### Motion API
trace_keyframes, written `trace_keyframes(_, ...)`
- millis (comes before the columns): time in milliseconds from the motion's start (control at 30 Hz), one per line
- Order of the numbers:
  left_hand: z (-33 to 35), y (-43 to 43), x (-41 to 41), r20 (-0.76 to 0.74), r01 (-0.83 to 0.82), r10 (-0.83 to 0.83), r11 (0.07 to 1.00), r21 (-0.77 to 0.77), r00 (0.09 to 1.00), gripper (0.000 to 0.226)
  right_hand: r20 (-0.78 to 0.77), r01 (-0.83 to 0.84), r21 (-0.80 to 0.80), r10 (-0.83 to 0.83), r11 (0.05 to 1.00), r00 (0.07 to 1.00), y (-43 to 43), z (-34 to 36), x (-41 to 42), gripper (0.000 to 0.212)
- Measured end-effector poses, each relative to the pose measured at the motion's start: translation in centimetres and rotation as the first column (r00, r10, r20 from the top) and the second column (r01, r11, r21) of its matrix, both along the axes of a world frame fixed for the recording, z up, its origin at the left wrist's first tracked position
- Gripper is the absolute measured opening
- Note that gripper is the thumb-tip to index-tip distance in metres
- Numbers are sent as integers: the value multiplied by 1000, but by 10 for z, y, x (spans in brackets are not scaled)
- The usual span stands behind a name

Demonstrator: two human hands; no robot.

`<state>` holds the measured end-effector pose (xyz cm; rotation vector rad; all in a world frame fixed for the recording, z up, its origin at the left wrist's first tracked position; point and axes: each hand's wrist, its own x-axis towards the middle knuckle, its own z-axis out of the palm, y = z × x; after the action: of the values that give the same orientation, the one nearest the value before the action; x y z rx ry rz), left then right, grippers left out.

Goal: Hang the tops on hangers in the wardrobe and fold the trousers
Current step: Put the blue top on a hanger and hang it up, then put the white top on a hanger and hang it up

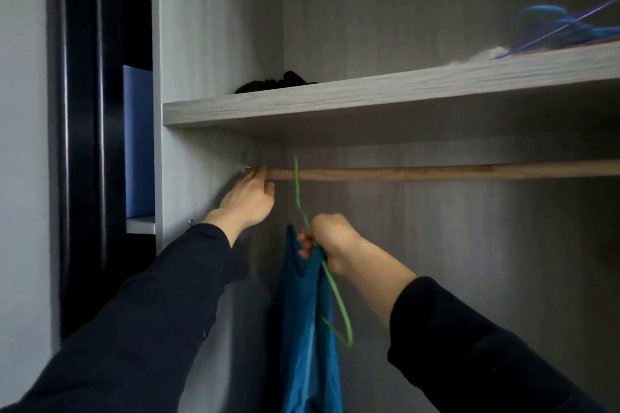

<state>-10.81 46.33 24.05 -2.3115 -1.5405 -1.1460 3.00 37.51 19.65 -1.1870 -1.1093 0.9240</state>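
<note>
A wooden rail [436, 173] runs across the wardrobe under a shelf. A thin green hanger [339, 302] carries a teal top [307, 329], and its hook rises across the rail near the left end. My right hand [330, 241] grips the hanger's neck together with the top's shoulder. My left hand [250, 198] reaches up to the rail's left end at the wall bracket, fingers curled onto the rail. The lower part of the top runs out of the bottom of the view.
The grey wood shelf [369, 94] sits just above the rail, with a dark bundle [278, 82] at its left and blue and purple hangers [563, 28] at its right. The wardrobe's side wall [208, 43] stands close on the left.
</note>
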Motion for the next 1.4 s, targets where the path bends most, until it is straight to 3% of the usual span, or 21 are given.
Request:
trace_keyframes(100,0,18,-10,-4,30,-30,999,-18,1000,52,-32,-51,-57,50,997,998,17,-12,-11,24)
trace_keyframes(200,0,27,-16,68,64,-69,995,78,995,45,53,-82,-93,87,992,995,29,-20,-21,19)
trace_keyframes(467,4,28,-12,91,92,-102,990,105,991,45,90,-172,-19,173,985,981,46,-32,-61,14)
trace_keyframes(567,7,27,-11,81,94,-100,993,76,992,44,231,-131,-10,130,991,964,43,-31,-61,6)
trace_keyframes(700,8,23,-5,20,63,-64,998,31,998,48,295,-46,-21,50,999,954,33,-34,-41,24)
trace_keyframes(800,6,10,8,-35,31,-32,999,-25,999,63,359,38,-23,-27,999,933,15,-31,-10,26)
trace_keyframes(933,5,-13,55,-108,64,-52,992,108,993,66,465,171,45,-172,984,869,-16,-26,44,24)
trace_keyframes(1000,5,-29,90,-107,167,-156,980,106,982,63,558,292,119,-307,949,771,-34,-24,76,22)
trace_keyframes(1100,4,-53,148,-143,315,-297,940,129,944,59,726,466,213,-458,859,512,-69,-24,124,25)
trace_keyframes(1267,1,-89,226,-216,421,-389,898,130,895,56,819,637,282,-526,718,230,-130,-25,191,29)
trace_keyframes(1400,-9,-106,267,-224,483,-445,861,158,867,58,862,709,407,-500,576,-89,-174,-24,238,25)
